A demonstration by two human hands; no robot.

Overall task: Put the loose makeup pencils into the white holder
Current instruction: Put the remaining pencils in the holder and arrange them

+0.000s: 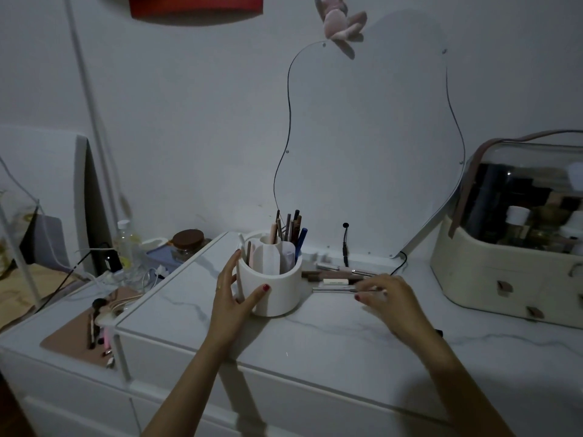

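Note:
A round white holder (280, 288) stands on the marble-look table top, with several pencils upright in its back compartments. My left hand (235, 291) cups the holder's left side, thumb on its front wall and fingers behind. To the right of the holder lie several loose makeup pencils (336, 277), side by side. My right hand (389, 299) rests over the nearest one, a thin silver pencil (334, 289), with fingertips pinched at its right end.
A cream cosmetics case with a clear lid (517, 247) fills the right side. A wavy mirror (372, 146) leans at the wall behind. A lower shelf at left holds brushes on a pink mat (79, 335), cables and a bottle (124, 244).

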